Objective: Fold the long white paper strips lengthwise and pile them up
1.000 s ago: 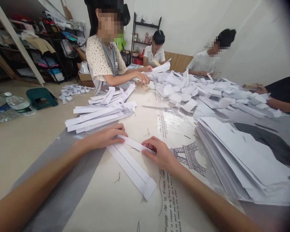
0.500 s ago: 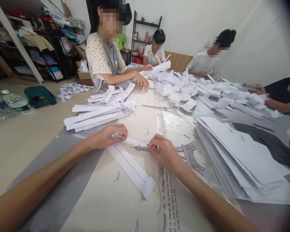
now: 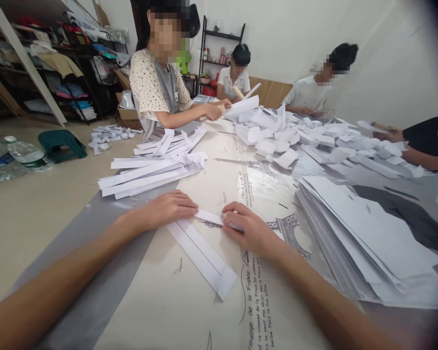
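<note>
A narrow white paper strip (image 3: 209, 217) spans the gap between my two hands, over the printed tablecloth (image 3: 160, 306). My left hand (image 3: 171, 209) presses its closed fingers on the strip's left end. The right end is pinched by my right hand (image 3: 246, 226), above a printed tower. Below my left hand lies a wider folded white paper (image 3: 200, 257) with a dark line along it, slanting down to the right; its upper end is partly hidden by that hand.
Long paper strips (image 3: 149, 177) lie at the left, a stack of white sheets (image 3: 350, 238) at the right. Behind is a heap of folded papers (image 3: 277, 131). Several people sit around the table. A green stool (image 3: 62, 144) and bottles (image 3: 25, 153) stand on the floor.
The strip between my hands now lies lower and flatter, and my left fingers have come down over its end. The nearest person's hands have moved closer together.
</note>
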Demonstrator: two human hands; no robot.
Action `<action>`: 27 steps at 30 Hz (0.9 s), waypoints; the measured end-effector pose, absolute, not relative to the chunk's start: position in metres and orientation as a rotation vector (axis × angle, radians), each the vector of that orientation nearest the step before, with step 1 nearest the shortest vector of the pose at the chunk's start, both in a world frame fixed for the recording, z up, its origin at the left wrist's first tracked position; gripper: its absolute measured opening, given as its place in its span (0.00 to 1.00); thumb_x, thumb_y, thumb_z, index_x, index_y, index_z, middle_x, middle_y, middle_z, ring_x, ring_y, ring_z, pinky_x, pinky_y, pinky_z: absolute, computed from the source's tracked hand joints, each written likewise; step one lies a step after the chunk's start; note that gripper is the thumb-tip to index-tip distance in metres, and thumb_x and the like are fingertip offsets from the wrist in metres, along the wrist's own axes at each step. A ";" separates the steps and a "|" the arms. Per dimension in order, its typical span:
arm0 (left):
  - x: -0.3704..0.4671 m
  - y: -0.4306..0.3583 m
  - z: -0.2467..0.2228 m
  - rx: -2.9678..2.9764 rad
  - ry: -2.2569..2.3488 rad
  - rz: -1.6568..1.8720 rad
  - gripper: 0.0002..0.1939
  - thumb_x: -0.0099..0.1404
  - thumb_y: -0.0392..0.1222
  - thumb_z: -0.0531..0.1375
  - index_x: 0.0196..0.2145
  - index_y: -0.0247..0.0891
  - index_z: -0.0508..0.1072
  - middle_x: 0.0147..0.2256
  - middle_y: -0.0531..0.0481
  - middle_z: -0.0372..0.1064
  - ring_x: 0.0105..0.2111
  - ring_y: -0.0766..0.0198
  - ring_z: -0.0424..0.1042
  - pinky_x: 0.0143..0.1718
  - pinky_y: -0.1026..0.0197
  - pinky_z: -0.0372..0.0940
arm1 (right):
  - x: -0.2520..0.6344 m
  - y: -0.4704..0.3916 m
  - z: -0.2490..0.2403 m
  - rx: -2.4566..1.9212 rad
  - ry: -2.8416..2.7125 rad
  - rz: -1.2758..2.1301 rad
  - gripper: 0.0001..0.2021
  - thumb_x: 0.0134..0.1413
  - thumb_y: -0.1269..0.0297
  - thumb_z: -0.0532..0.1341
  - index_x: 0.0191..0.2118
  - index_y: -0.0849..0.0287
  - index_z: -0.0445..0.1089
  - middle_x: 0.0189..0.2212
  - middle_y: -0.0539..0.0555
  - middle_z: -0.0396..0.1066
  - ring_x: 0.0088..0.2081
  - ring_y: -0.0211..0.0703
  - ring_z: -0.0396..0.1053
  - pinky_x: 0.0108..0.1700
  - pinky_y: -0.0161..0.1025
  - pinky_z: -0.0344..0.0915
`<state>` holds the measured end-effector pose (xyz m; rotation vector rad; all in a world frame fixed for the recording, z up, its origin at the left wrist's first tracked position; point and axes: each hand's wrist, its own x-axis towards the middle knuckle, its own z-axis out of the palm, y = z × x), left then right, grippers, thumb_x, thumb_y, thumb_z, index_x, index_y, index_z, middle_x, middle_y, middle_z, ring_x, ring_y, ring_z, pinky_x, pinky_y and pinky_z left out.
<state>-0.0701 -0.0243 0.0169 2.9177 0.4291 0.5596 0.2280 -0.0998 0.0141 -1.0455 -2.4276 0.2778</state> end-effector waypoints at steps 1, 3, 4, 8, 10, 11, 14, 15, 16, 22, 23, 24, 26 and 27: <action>-0.070 -0.025 0.018 2.943 0.404 0.541 0.16 0.79 0.40 0.50 0.51 0.40 0.77 0.52 0.42 0.77 0.51 0.56 0.75 0.56 0.52 0.64 | 0.230 -0.099 0.014 -1.053 -2.406 0.357 0.05 0.65 0.72 0.59 0.36 0.56 0.69 0.48 0.57 0.71 0.45 0.45 0.70 0.46 0.44 0.71; -0.069 -0.025 0.021 2.961 0.387 0.525 0.16 0.79 0.39 0.49 0.52 0.40 0.77 0.52 0.42 0.77 0.53 0.56 0.74 0.57 0.52 0.64 | 0.233 -0.099 0.013 -1.077 -2.369 0.432 0.05 0.65 0.71 0.60 0.36 0.56 0.71 0.48 0.56 0.73 0.48 0.46 0.71 0.49 0.46 0.71; -0.069 -0.025 0.021 2.958 0.389 0.520 0.16 0.79 0.38 0.49 0.52 0.40 0.77 0.52 0.42 0.77 0.54 0.56 0.74 0.57 0.52 0.64 | 0.233 -0.099 0.012 -1.081 -2.355 0.450 0.06 0.65 0.71 0.60 0.36 0.55 0.72 0.47 0.56 0.74 0.48 0.47 0.71 0.49 0.46 0.72; -0.071 -0.023 0.017 2.952 0.378 0.556 0.15 0.79 0.38 0.51 0.51 0.41 0.77 0.52 0.42 0.77 0.53 0.56 0.76 0.57 0.52 0.65 | 0.233 -0.099 0.005 -1.052 -2.271 0.560 0.09 0.67 0.70 0.59 0.44 0.53 0.76 0.47 0.56 0.74 0.47 0.46 0.72 0.48 0.47 0.73; -0.073 -0.023 0.014 2.971 0.373 0.592 0.15 0.79 0.38 0.50 0.51 0.41 0.77 0.53 0.41 0.77 0.53 0.56 0.77 0.57 0.53 0.67 | 0.232 -0.099 0.002 -1.069 -2.223 0.636 0.10 0.67 0.68 0.59 0.48 0.52 0.77 0.48 0.56 0.74 0.44 0.45 0.73 0.44 0.44 0.74; -0.074 -0.023 0.012 2.978 0.380 0.599 0.15 0.79 0.37 0.50 0.51 0.41 0.76 0.53 0.41 0.76 0.53 0.56 0.77 0.56 0.53 0.68 | 0.232 -0.099 0.001 -1.081 -2.205 0.662 0.11 0.67 0.67 0.59 0.48 0.51 0.78 0.48 0.56 0.74 0.43 0.44 0.73 0.41 0.43 0.73; -0.078 -0.025 0.008 3.007 0.446 0.564 0.17 0.79 0.35 0.48 0.53 0.41 0.74 0.56 0.42 0.74 0.55 0.58 0.75 0.54 0.57 0.70 | 0.232 -0.099 0.001 -1.090 -2.192 0.676 0.11 0.67 0.67 0.59 0.46 0.50 0.79 0.48 0.55 0.74 0.42 0.44 0.72 0.41 0.43 0.73; -0.079 -0.026 0.007 3.025 0.475 0.544 0.17 0.79 0.34 0.47 0.54 0.41 0.73 0.57 0.42 0.74 0.56 0.59 0.75 0.54 0.58 0.70 | 0.232 -0.099 0.001 -1.085 -2.195 0.664 0.11 0.68 0.68 0.59 0.47 0.50 0.79 0.49 0.55 0.74 0.43 0.44 0.72 0.42 0.43 0.73; -0.080 -0.027 0.006 3.051 0.495 0.526 0.18 0.79 0.32 0.47 0.55 0.40 0.73 0.57 0.43 0.73 0.57 0.59 0.74 0.53 0.59 0.70 | 0.231 -0.099 0.000 -1.075 -2.199 0.645 0.12 0.68 0.68 0.59 0.47 0.50 0.79 0.50 0.55 0.74 0.44 0.44 0.72 0.43 0.45 0.73; -0.077 -0.032 0.005 3.240 0.549 0.460 0.18 0.78 0.29 0.44 0.53 0.37 0.71 0.54 0.41 0.75 0.56 0.58 0.74 0.50 0.57 0.71 | 0.230 -0.098 -0.004 -0.980 -2.202 0.576 0.12 0.68 0.69 0.59 0.50 0.50 0.77 0.53 0.53 0.77 0.49 0.48 0.71 0.51 0.51 0.73; -0.076 -0.033 0.007 3.259 0.566 0.448 0.18 0.77 0.29 0.45 0.52 0.36 0.71 0.52 0.41 0.75 0.54 0.58 0.74 0.49 0.57 0.71 | 0.230 -0.098 -0.005 -0.975 -2.197 0.578 0.12 0.68 0.69 0.59 0.50 0.50 0.77 0.53 0.52 0.77 0.49 0.48 0.71 0.51 0.52 0.72; -0.075 -0.035 0.008 3.276 0.586 0.429 0.17 0.77 0.29 0.45 0.51 0.36 0.71 0.50 0.41 0.76 0.53 0.57 0.74 0.49 0.57 0.70 | 0.230 -0.098 -0.005 -0.976 -2.194 0.581 0.12 0.68 0.69 0.59 0.50 0.49 0.77 0.52 0.52 0.78 0.49 0.48 0.72 0.51 0.52 0.72; -0.072 -0.039 0.011 3.313 0.629 0.374 0.15 0.77 0.29 0.46 0.49 0.34 0.72 0.46 0.41 0.76 0.48 0.57 0.75 0.46 0.57 0.70 | 0.230 -0.098 -0.006 -0.989 -2.191 0.585 0.12 0.68 0.69 0.59 0.50 0.48 0.77 0.52 0.51 0.78 0.49 0.48 0.72 0.51 0.53 0.73; -0.071 -0.042 0.013 3.329 0.653 0.340 0.14 0.77 0.28 0.47 0.48 0.33 0.72 0.44 0.41 0.76 0.46 0.57 0.75 0.44 0.57 0.70 | 0.231 -0.098 -0.006 -0.993 -2.192 0.581 0.13 0.68 0.69 0.59 0.50 0.48 0.77 0.52 0.50 0.78 0.48 0.48 0.72 0.50 0.52 0.73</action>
